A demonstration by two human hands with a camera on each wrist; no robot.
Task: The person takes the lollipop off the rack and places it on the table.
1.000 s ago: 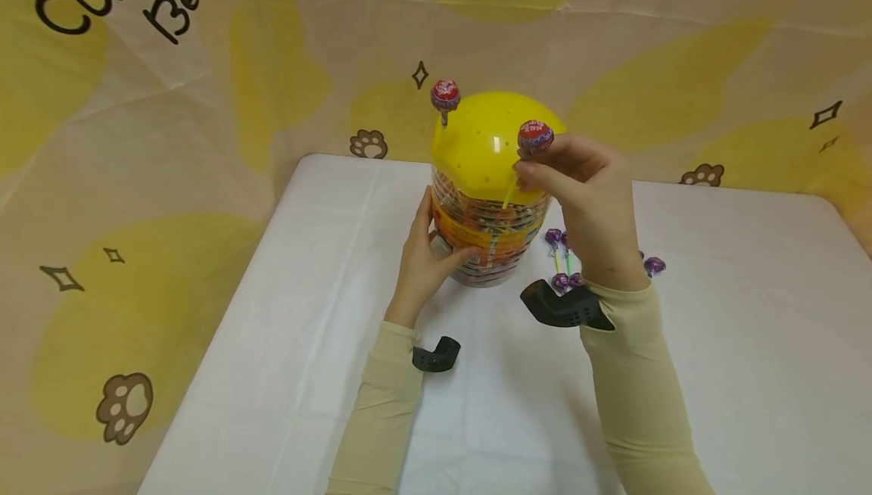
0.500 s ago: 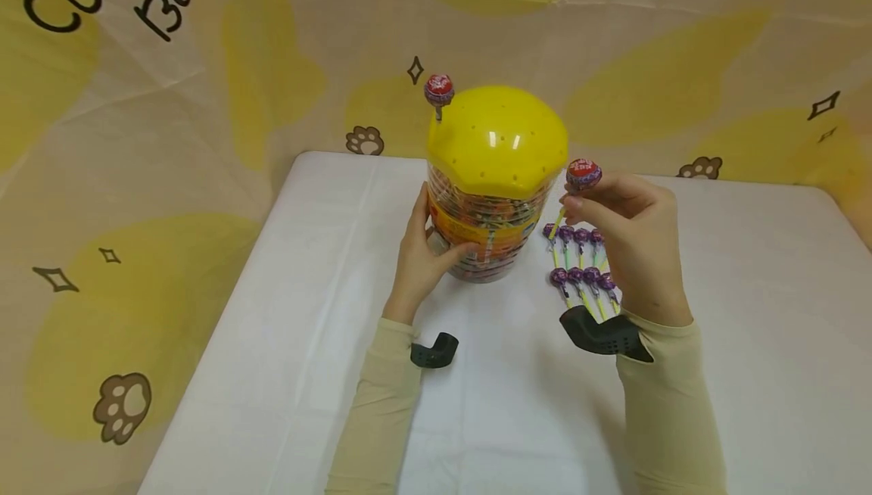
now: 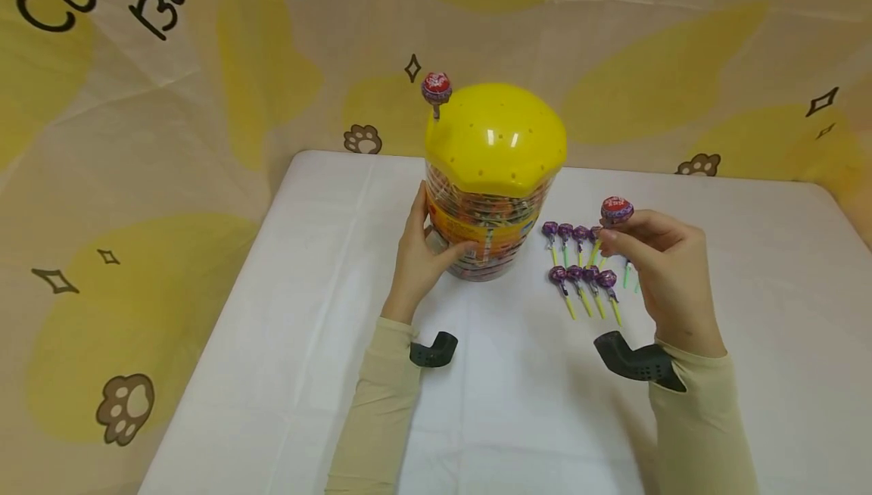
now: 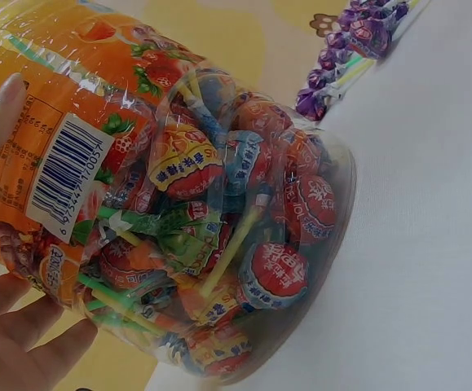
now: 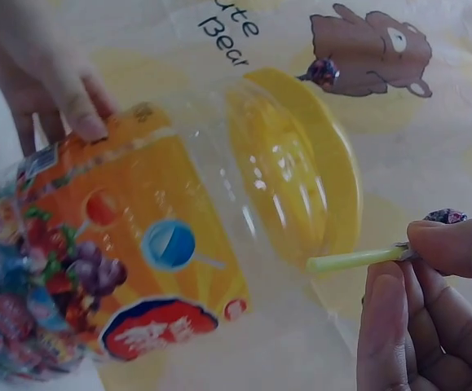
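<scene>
My left hand (image 3: 422, 272) holds the side of a clear plastic candy jar (image 3: 477, 231), its thumb across the front and its fingers behind. Wrapped lollipops (image 4: 187, 163) show through the jar's wall in the left wrist view. A yellow domed lid (image 3: 500, 132) with small holes tops the jar. One lollipop (image 3: 437, 88) stands upright at the lid's left edge. To the right of the jar, my right hand (image 3: 674, 275) pinches another lollipop (image 3: 616, 210) just under its red and purple head. Its pale yellow-green stick (image 5: 354, 260) points away from the fingers in the right wrist view.
Purple-wrapped lollipops (image 3: 591, 277) lie in two rows on the white table (image 3: 272, 374), right of the jar. More green sticks (image 3: 627, 274) show beside the right hand, partly hidden by it. A patterned yellow and beige cloth (image 3: 327, 33) hangs behind the table.
My right hand has moved from in front of the lid to the right and down, carrying the lollipop over the rows on the table. My left hand keeps its hold on the jar.
</scene>
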